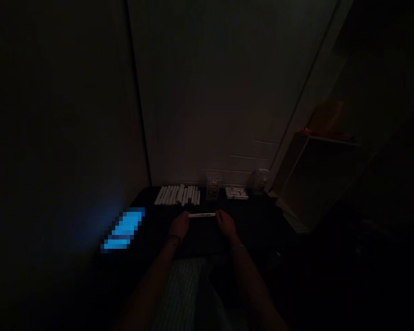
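A white marker (202,215) with dark print along its barrel is held level over the dark table (207,236). My left hand (180,225) is closed on its left end, and my right hand (226,224) grips the right end. Beyond the left hand, several white markers (177,195) lie side by side in a row, some with coloured ends. Past the right hand sits a small white pack (237,193) with dark printing. The dim light hides the finger details.
A clear plastic case (213,187) with a label stands at the back by the wall, and a similar case (261,181) is further right. On the left glows a blurred blue screen (124,230). A box-like cabinet (308,179) rises at the right.
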### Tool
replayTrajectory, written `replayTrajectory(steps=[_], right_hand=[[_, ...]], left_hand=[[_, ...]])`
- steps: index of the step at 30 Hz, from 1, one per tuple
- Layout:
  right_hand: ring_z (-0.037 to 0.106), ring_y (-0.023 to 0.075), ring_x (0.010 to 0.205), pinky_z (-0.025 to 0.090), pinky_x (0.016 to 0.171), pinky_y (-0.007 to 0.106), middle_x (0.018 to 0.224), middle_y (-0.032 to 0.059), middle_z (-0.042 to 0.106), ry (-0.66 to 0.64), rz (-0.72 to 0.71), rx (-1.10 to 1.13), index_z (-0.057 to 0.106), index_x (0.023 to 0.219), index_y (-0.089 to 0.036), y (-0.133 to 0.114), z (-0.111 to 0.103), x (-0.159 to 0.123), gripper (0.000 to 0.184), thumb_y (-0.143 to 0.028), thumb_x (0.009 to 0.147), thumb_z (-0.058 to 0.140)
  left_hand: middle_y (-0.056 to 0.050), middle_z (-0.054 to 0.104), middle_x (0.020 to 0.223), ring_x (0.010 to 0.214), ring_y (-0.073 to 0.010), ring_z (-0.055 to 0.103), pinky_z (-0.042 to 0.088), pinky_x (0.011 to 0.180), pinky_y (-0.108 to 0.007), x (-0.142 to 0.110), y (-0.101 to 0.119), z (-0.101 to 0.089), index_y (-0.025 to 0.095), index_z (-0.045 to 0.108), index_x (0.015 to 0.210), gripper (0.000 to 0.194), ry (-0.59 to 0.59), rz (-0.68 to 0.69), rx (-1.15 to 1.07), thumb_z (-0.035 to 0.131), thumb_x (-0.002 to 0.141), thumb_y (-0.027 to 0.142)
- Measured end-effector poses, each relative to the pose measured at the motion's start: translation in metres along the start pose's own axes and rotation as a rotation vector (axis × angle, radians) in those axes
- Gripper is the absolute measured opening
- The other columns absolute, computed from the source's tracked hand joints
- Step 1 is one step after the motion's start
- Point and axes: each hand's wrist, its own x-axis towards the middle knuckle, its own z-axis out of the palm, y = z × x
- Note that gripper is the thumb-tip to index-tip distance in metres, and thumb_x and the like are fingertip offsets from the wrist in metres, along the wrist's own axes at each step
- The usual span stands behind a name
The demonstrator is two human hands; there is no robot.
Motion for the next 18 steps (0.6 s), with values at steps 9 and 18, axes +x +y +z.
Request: replayTrajectory(steps=[9, 18], right_hand=[[0.054, 0.0121, 0.082, 0.035, 0.071, 0.019, 0.089, 0.0023, 0.061, -0.018, 0.014, 0.02, 0.055, 0.092, -0.021, -0.0006, -0.0022, 0.0004, 0.029, -0.034, 0.089, 0.028], [0.054, 0.0115, 0.08, 0.035, 0.069, 0.019, 0.088, 0.0021, 0.061, -0.013, 0.02, 0.019, 0.055, 0.09, -0.022, 0.0002, -0.0023, -0.0001, 0.031, -0.033, 0.089, 0.026]], left_hand=[[-0.005, 0.06, 0.088, 0.077, -0.0133, 0.055, 0.035, 0.069, -0.023, -0.0007, -0.0019, -0.0017, 0.02, 0.05, 0.093, 0.024, -0.007, 0.005, -0.052, 0.027, 0.086, 0.022], [-0.005, 0.06, 0.088, 0.073, -0.0125, 0.055, 0.035, 0.066, -0.022, -0.0004, -0.0016, 0.0014, 0.02, 0.048, 0.096, 0.025, 0.047, 0.005, -0.101, 0.025, 0.087, 0.026]])
